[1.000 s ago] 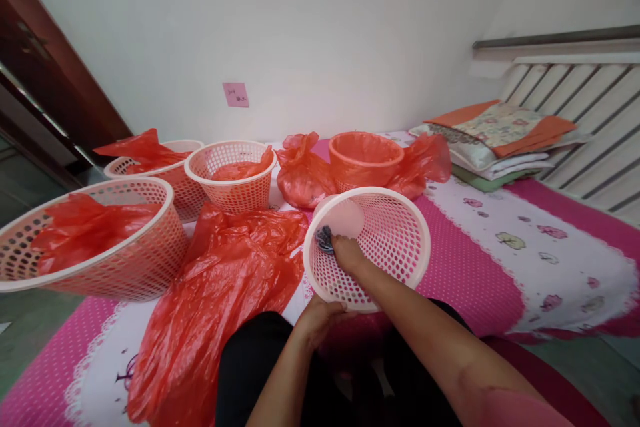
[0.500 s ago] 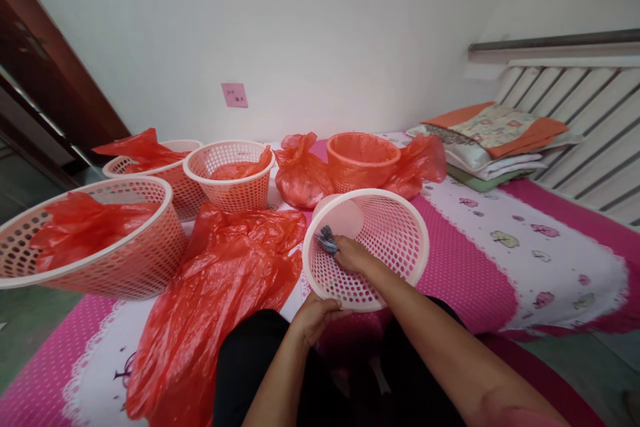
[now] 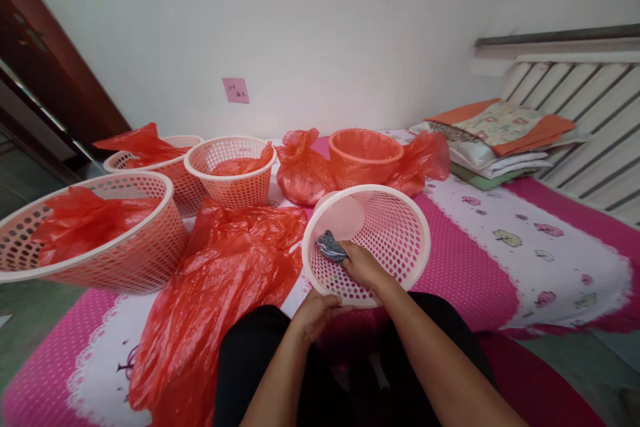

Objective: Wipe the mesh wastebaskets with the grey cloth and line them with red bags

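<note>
A pale pink perforated plastic basket (image 3: 395, 240) lies tilted in front of me, its mouth towards me. My left hand (image 3: 319, 313) grips its near lower rim, thumb towards the inside. Inside the basket, my right hand (image 3: 361, 263) is closed on a dark grey cloth (image 3: 330, 247), which sticks out past the fingers near the left inner wall. To the left of the basket a red plastic bag (image 3: 225, 280) is spread out over the bed cover and hangs towards me.
Several baskets with red bags in them, such as the large basket (image 3: 120, 260), stand at the left. Behind are a tied red bag (image 3: 304, 170) and a bag-lined basket (image 3: 365, 153). Folded fabrics (image 3: 500, 137) lie by the white radiator (image 3: 590, 113) on the right.
My right hand has shifted slightly right and down inside the basket with the cloth, and more of the cloth shows. My left hand stays on the rim.
</note>
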Demonstrator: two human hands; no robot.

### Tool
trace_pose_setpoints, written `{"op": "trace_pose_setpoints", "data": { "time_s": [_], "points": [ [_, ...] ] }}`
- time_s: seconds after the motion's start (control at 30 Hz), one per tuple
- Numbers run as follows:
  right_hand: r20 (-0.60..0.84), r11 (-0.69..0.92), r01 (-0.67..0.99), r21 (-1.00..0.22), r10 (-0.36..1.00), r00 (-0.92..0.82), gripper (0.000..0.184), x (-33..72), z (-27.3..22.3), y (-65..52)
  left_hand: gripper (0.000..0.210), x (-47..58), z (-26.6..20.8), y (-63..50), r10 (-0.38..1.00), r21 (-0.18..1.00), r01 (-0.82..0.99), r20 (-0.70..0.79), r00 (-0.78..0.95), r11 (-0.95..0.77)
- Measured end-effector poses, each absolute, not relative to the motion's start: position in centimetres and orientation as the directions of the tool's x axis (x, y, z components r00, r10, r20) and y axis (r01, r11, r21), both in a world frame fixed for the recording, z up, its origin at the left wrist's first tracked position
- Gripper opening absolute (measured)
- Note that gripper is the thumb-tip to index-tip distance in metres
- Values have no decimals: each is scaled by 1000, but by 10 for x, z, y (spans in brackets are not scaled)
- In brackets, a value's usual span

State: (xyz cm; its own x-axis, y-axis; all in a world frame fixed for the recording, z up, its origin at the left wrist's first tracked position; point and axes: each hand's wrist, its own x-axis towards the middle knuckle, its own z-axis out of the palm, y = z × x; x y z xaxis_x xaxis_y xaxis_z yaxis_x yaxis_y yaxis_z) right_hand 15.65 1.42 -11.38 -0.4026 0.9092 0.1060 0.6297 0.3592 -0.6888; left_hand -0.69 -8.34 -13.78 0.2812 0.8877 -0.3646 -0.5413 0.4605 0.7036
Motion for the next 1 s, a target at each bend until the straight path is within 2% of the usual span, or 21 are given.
{"op": "trace_pose_setpoints", "data": {
  "time_s": [0.23, 0.47, 0.73, 1.0],
  "points": [
    [54, 347, 657, -670, 904, -423, 32, 159, -98, 5, 51, -7, -135, -84, 896, 710, -547, -349, 274, 444],
    [-11, 286, 648, -706, 910, -414, 25, 166, -88, -3, 58, -7, -127, -87, 892, 721, -529, -328, 310, 448],
    [-170, 91, 489, -867, 870, -462, 27, 178, -84, -8, 64, -9, -127, -88, 895, 741, -513, -287, 342, 433],
    [-193, -17, 347, -938, 856, -480, 23, 181, -83, -14, 53, -10, -128, -89, 891, 760, -489, -265, 368, 428]
  ]
}}
